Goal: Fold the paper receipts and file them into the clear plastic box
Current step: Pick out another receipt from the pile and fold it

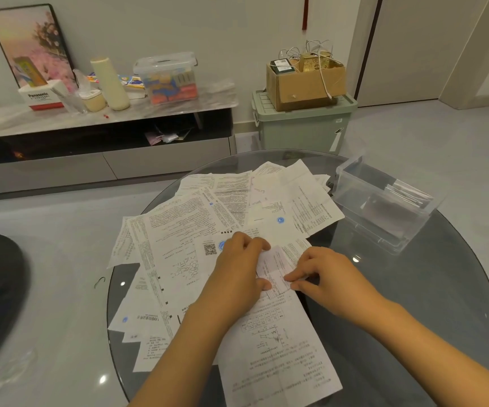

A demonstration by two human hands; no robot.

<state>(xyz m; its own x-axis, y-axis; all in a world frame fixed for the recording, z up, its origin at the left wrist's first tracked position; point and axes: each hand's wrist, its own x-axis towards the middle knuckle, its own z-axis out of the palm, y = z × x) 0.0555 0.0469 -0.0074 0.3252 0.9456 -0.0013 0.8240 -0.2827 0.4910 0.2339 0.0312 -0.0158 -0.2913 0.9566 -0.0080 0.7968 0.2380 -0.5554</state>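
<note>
1. Only one view: a wide-angle camera on the person's head.
2. It looks forward and down at the table (413,304), close above it.
3. The far wall is also in view.

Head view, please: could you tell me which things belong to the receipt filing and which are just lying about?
Job in hand:
small receipt, pinched by left hand and right hand
loose papers on the glass table
clear plastic box

Lying about:
cardboard box on the green bin
lidded tub, cream bottle, framed picture on the sideboard
</note>
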